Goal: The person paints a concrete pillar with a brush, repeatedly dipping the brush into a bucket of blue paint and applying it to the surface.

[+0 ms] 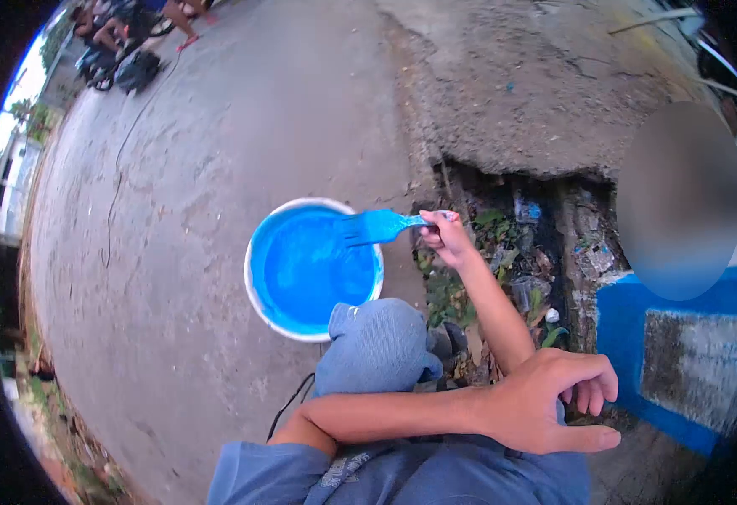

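Note:
My right hand (447, 239) grips the handle of a wide paintbrush (377, 227) coated in blue. The brush is level with the bucket's right rim, its bristles over the blue paint (305, 269). A round white bucket (251, 290) holds the paint and stands on the ground in front of my knee (377, 345). My left forearm lies across my lap, and my left hand (554, 400) hangs at the right over my other forearm. Its thumb is stretched out, its fingers loosely bent and apart, with nothing seen in them.
A broken, debris-filled ditch (511, 244) runs just right of the bucket. Beyond it is a blue-painted wall (621, 337) with a grey-white panel (697, 358). A blurred oval covers part of that side. People sit by a motorcycle (103, 67) at far left; a thin cable (119, 168) crosses the pavement.

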`<state>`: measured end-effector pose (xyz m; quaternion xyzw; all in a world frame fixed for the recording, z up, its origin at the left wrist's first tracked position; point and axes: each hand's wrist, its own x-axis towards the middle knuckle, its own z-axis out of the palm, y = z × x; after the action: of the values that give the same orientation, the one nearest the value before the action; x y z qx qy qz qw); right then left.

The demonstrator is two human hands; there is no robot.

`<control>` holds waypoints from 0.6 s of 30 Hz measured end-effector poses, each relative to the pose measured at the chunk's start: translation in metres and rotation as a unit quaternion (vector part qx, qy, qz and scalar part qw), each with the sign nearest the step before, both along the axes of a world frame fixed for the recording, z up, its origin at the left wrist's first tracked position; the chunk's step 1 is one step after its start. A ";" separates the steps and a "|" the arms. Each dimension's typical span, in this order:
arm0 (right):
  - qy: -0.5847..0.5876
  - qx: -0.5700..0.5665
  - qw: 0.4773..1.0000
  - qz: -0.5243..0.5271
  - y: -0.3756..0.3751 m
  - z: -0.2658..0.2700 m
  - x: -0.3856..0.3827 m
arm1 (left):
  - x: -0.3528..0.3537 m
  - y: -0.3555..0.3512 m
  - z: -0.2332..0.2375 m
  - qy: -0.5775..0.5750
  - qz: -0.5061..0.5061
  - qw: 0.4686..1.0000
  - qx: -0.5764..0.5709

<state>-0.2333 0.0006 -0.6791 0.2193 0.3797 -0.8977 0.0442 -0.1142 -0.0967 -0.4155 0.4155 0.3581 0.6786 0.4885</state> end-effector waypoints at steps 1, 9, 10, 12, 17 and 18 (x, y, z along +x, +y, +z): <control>0.009 -0.041 0.999 -0.012 0.011 0.013 0.009 | 0.002 0.003 0.002 0.007 -0.015 1.000 0.010; 0.184 -0.117 0.938 -0.268 0.113 0.111 0.133 | 0.037 0.034 0.004 0.028 -0.211 0.971 0.108; 0.210 -0.107 0.923 -0.302 0.127 0.125 0.159 | 0.045 0.042 0.001 0.026 -0.252 0.960 0.117; 0.241 -0.122 0.883 -0.384 0.144 0.147 0.214 | 0.057 0.052 -0.006 0.003 -0.302 0.948 0.099; 0.299 -0.014 0.755 -0.584 0.151 0.217 0.355 | 0.090 0.084 -0.024 0.020 -0.363 0.926 0.107; 0.309 0.010 0.727 -0.613 0.144 0.234 0.384 | 0.098 0.089 -0.027 0.012 -0.359 0.928 0.099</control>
<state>0.1511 0.1444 -0.4450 0.1154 0.1642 -0.7439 -0.6374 -0.0158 -0.0077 -0.4421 0.5707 0.1218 0.4848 0.6515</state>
